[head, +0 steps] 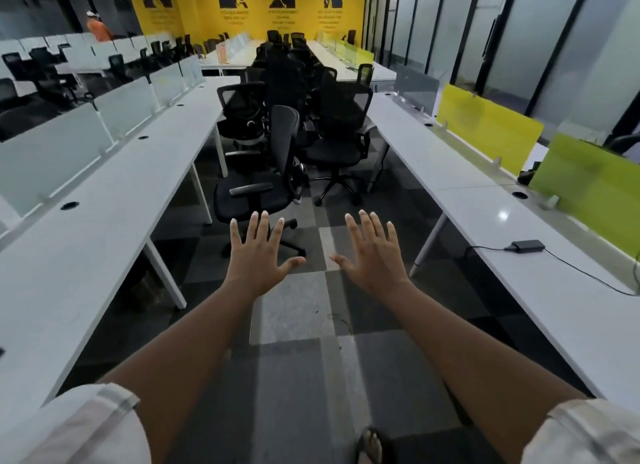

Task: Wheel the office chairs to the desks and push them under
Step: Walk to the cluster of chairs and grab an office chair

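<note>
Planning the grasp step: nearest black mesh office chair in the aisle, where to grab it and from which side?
Grip the top edge of the nearest black mesh office chair's tall backrest, coming from its right along the aisle. The chair is side-on, seat towards the long white left desk, so the backrest's rear is likely reachable. Both the left hand and right hand are open and empty.

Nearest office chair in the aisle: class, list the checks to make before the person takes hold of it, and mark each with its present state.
1. Left hand free: ok, fingers spread, holding nothing.
2. Right hand free: ok, likewise.
3. Nearest chair gripped: not ok, neither hand touches it.
4. Carpet between person and chair unobstructed: ok.
5. Space under left desk: ok.
6. Castors roll freely: cannot tell.
</note>
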`<control>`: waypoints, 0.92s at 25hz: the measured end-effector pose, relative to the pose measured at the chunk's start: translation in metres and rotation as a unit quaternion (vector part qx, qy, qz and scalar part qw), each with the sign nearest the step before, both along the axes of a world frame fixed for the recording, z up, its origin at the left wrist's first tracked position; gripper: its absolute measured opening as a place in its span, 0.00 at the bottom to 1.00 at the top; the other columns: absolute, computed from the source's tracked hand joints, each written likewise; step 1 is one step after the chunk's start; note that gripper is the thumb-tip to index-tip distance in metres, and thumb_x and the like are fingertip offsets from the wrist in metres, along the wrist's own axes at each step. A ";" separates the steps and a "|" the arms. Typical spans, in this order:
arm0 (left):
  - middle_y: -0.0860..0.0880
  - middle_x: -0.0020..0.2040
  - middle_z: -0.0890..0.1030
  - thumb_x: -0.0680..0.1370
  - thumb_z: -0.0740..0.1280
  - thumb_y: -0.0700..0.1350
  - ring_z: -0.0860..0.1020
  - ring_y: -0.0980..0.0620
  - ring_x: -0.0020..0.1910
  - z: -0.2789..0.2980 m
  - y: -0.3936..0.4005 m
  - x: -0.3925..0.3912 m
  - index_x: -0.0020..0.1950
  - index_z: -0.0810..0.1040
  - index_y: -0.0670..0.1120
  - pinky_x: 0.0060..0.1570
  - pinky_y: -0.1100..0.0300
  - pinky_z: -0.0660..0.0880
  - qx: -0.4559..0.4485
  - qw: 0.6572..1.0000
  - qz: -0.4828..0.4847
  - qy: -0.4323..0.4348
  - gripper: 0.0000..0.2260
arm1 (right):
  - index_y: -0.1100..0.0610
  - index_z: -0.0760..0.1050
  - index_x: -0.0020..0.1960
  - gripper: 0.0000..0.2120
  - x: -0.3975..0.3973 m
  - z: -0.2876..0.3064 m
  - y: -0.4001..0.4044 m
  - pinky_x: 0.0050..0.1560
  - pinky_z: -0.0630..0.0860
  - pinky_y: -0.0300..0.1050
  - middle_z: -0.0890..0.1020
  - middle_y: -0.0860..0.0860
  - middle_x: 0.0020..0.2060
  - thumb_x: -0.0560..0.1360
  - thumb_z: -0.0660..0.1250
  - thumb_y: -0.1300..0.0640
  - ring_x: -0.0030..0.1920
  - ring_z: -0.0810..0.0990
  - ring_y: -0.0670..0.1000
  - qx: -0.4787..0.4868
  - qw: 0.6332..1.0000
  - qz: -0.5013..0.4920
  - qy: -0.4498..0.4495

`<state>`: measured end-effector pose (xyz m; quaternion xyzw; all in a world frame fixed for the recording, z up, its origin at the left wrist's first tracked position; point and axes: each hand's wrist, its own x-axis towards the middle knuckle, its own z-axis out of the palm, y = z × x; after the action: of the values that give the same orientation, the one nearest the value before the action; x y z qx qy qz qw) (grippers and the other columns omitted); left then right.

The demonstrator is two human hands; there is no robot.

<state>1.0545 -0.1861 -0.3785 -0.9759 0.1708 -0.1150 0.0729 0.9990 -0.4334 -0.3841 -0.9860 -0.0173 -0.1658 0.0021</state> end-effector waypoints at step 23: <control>0.41 0.83 0.48 0.78 0.52 0.73 0.48 0.41 0.82 -0.045 -0.131 0.737 0.83 0.45 0.47 0.77 0.36 0.52 -0.056 0.992 0.072 0.082 0.44 | 0.53 0.46 0.83 0.42 0.753 -0.021 -0.134 0.78 0.52 0.67 0.54 0.59 0.81 0.79 0.53 0.30 0.81 0.52 0.60 -0.090 0.994 0.039 0.046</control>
<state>1.7910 -0.3174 -0.4231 -0.9943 0.0982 -0.0388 0.0117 1.7516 -0.5678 -0.4054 -0.9873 -0.0703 -0.1183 -0.0791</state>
